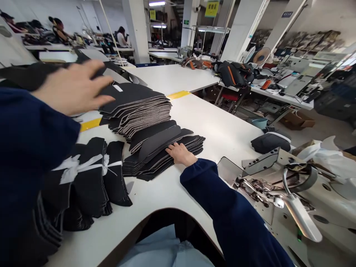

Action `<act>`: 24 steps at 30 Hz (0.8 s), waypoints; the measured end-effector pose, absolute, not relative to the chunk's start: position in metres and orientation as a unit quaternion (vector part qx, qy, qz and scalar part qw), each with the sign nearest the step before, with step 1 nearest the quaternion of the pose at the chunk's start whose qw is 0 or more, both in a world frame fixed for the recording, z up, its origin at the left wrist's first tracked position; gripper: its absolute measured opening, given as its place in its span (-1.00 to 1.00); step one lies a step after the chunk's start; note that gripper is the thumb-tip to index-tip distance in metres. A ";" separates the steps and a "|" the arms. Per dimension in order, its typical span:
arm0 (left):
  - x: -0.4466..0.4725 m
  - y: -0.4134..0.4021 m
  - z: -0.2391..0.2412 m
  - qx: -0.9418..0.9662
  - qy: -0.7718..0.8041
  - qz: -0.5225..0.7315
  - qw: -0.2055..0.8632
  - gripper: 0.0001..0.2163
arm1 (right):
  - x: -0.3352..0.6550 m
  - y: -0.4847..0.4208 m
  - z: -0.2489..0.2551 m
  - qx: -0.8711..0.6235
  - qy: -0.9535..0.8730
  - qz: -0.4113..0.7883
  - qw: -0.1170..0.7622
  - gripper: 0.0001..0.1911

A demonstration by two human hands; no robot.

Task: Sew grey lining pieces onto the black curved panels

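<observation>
Your left hand is open, fingers spread just over the farther stack of dark cut panels, holding nothing. Your right hand lies flat on the nearer stack, not gripping, seemingly pinning the layers against sliding on the white table. White-tied bundles sit apart, keeping them separate.

We record a grey metal industrial sewing machine beside the long white worktable, with a yellow tape strip across the tabletop. Beyond stand a black bag with orange stripes, a pale blue plastic basin, a brown cardboard box and a seated co-worker.
</observation>
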State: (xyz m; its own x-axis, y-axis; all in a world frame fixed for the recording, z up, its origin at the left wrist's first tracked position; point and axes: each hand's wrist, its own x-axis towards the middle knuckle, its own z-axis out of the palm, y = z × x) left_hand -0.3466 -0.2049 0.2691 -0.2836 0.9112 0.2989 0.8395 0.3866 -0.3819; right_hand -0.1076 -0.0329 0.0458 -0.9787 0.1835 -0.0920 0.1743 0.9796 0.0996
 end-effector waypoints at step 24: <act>-0.374 -0.084 0.234 -0.559 -0.818 0.099 0.092 -0.26 | -0.018 -0.086 -0.043 0.174 0.967 0.083 -0.164 -0.56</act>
